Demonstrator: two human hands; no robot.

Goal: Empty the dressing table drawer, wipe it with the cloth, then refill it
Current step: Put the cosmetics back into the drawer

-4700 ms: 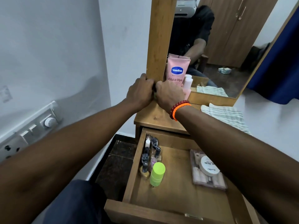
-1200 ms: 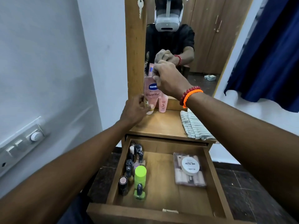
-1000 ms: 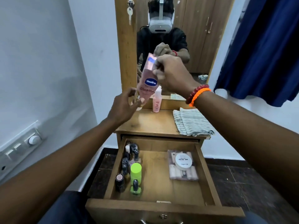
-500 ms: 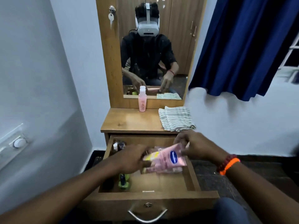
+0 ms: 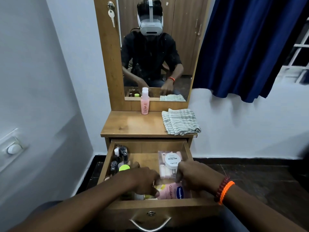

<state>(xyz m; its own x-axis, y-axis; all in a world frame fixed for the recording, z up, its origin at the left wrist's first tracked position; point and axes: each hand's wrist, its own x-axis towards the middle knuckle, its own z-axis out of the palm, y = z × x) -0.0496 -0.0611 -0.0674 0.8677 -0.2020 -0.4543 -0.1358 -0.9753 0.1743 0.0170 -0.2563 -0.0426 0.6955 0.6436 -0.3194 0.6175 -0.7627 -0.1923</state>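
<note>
The wooden drawer (image 5: 155, 205) stands pulled out. A pink Vaseline tube (image 5: 173, 191) lies on its side at the drawer's front, held at both ends by my left hand (image 5: 143, 180) and my right hand (image 5: 194, 174). Behind my right hand sits a clear box with a white nail polish remover tub (image 5: 172, 160) on it. Several small nail polish bottles (image 5: 119, 156) and a lime-green capped bottle (image 5: 124, 167) line the drawer's left side. The striped cloth (image 5: 180, 122) lies folded on the table top at the right. A small pink bottle (image 5: 145, 104) stands at the mirror's foot.
The dressing table top (image 5: 133, 126) sits between a white wall on the left and a blue curtain (image 5: 247, 47) on the right. A mirror (image 5: 155, 47) rises behind it, with a key (image 5: 111, 14) in its frame. A switch panel (image 5: 13, 146) is on the left wall.
Both hands took the Vaseline tube off the table top and lowered it into the drawer's front. My view pulled back from the mirror.
</note>
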